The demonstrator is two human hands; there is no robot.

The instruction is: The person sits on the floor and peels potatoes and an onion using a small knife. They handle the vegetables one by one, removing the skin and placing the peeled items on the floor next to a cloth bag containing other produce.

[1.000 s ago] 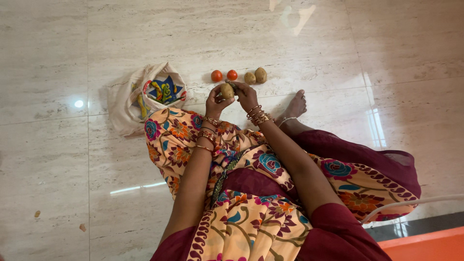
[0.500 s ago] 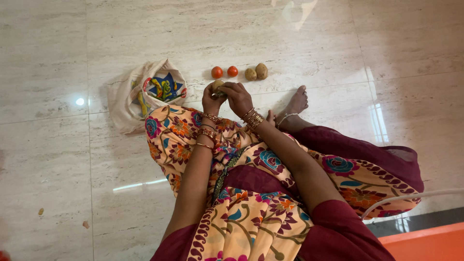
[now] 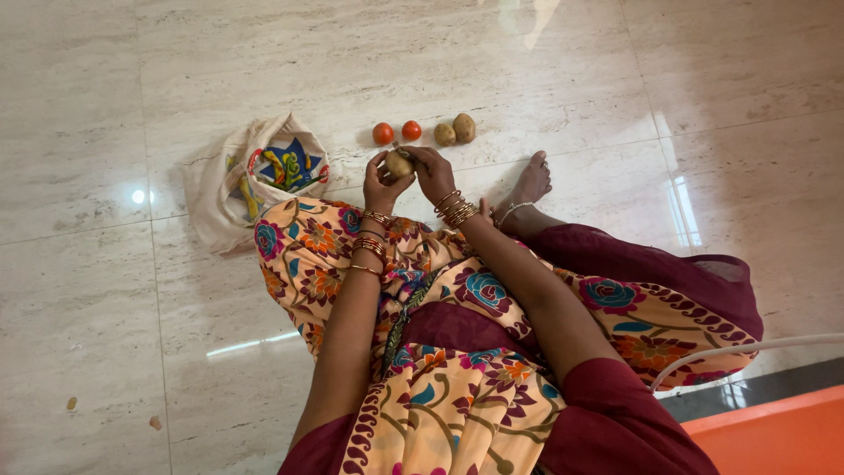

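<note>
- Head view, looking down past my lap: I've got a potato (image 3: pixel 399 164) pinched between both hands, just above my knee, over the marble floor (image 3: pixel 105 334).
- My left hand (image 3: pixel 381 183) cups it from below and to the left, fingers curled round it.
- My right hand (image 3: pixel 433 171) closes on it from the right, fingertips on top (so both are equally near, touching it).
- Its long axis runs roughly left to right, hand to hand.
- Just beyond it on the floor: two tomatoes (image 3: pixel 396 133), two more potatoes (image 3: pixel 454 131). Cloth bag (image 3: pixel 255 176) sits off to the left.
</note>
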